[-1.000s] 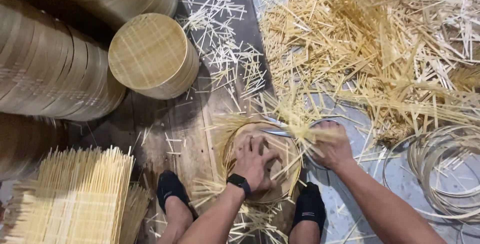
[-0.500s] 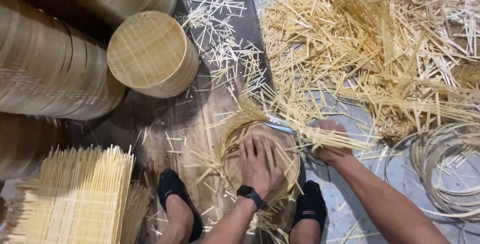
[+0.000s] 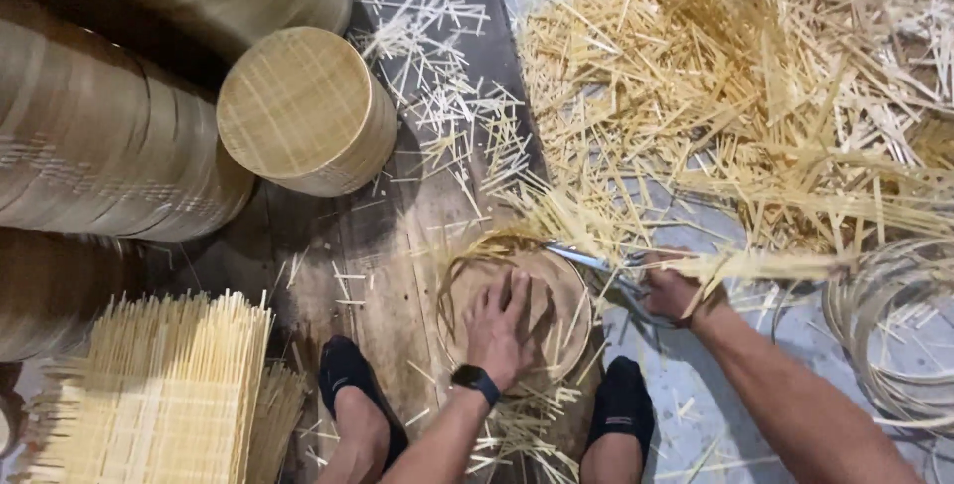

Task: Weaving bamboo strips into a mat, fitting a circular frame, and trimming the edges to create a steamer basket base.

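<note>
Head view: looking straight down past two feet in black socks (image 3: 348,370) onto a dark wooden floor (image 3: 383,245) strewn with pale bamboo offcuts.
Left hand: the left hand (image 3: 500,330), wearing a black wrist band (image 3: 475,381), is lying flat with fingers spread, pressing down on the round woven bamboo disc (image 3: 556,290); it is gripping nothing, only pinning.
Task's thing: the disc is sitting between the feet, directly under the left palm, with loose strip ends fringing out past its rim toward the upper right.
Right hand: the right hand (image 3: 676,290) is clenched around the handles of metal shears (image 3: 596,265), just beside the disc's right edge.
Key relation: the shears' blades are pointing left and slightly away, reaching the disc's far rim where the fringe sticks out; the shears' long axis is running roughly across the frame, and the right hand is the nearer one to that untrimmed edge.
Left side: a stack of square woven bamboo mats (image 3: 159,395) is standing beside the left foot.
Farther left: a short stack of round bamboo trays (image 3: 303,111) and taller stacks of tan bamboo hoops (image 3: 99,146) are resting beyond.
Farther right: a big heap of yellow bamboo slivers (image 3: 755,86) is covering the floor, with coiled thin bamboo rings (image 3: 884,335) lying near the right forearm.
</note>
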